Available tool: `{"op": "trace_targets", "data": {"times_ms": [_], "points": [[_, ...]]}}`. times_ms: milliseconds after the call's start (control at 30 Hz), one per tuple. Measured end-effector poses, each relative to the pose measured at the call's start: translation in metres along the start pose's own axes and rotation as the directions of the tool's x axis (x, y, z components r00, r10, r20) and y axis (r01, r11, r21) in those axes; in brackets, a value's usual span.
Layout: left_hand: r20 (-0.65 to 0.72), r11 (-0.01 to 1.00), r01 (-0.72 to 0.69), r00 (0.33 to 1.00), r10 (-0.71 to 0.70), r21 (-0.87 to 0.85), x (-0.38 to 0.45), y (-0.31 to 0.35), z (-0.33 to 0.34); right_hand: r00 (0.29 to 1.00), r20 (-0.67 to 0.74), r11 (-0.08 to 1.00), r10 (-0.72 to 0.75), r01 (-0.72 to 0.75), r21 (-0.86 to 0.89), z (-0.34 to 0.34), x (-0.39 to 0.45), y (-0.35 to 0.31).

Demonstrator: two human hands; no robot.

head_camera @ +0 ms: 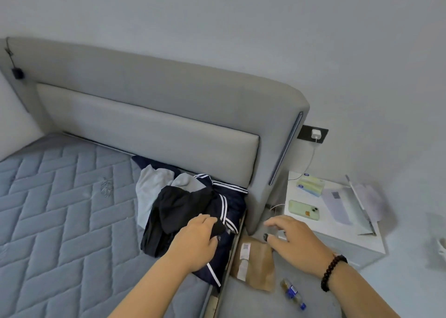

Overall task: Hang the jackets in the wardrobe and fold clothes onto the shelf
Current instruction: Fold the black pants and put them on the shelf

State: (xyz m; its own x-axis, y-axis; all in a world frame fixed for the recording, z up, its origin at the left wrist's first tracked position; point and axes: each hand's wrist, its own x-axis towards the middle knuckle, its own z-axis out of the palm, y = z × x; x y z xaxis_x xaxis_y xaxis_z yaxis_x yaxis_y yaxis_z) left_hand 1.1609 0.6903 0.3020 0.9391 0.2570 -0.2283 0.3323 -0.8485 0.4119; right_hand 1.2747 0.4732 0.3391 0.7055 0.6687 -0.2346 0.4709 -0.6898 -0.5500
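Note:
A heap of clothes lies on the blue quilted mattress [60, 209] by the headboard: a black garment [173, 211] on top, a navy jacket with white stripes [229, 202] under it, and a grey garment [149, 187] behind. My left hand [195, 240] grips a fold of the black garment at the heap's near edge. My right hand [294, 240] hovers with spread, relaxed fingers above the gap between the bed and the nightstand, holding nothing. A dark bead bracelet is on that wrist. No wardrobe or shelf is in view.
A grey padded headboard [156, 115] stands behind the heap. The white nightstand [335, 235] at right carries a green phone [305, 209], a tissue pack [310, 183] and a propped tablet [350, 204]. A brown paper parcel [258, 262] and a small bottle [293, 292] lie on the floor.

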Motion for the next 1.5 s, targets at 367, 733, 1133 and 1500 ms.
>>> {"op": "trace_targets", "data": {"times_ms": [367, 733, 1133, 1500], "points": [[0.176, 0.926, 0.346, 0.931, -0.319, -0.151, 0.156, -0.102, 0.028, 0.978, 0.203, 0.999, -0.046, 0.047, -0.002, 0.041, 0.222, 0.034], [0.247, 0.576, 0.801, 0.598, -0.763, -0.162, 0.279, -0.185, 0.14, 0.93, 0.366, 0.999, -0.037, 0.029, 0.027, 0.115, 0.364, 0.079], [0.339, 0.185, 0.906, 0.323, -0.884, -0.382, 0.299, -0.259, 0.171, 0.891, 0.454, 0.999, -0.024, 0.037, -0.018, 0.136, 0.396, 0.088], [0.013, 0.33, 0.659, 0.458, -0.889, -0.676, 0.265, -0.177, 0.066, 0.915, 0.404, 0.995, -0.016, 0.056, -0.088, 0.098, 0.347, 0.045]]}}
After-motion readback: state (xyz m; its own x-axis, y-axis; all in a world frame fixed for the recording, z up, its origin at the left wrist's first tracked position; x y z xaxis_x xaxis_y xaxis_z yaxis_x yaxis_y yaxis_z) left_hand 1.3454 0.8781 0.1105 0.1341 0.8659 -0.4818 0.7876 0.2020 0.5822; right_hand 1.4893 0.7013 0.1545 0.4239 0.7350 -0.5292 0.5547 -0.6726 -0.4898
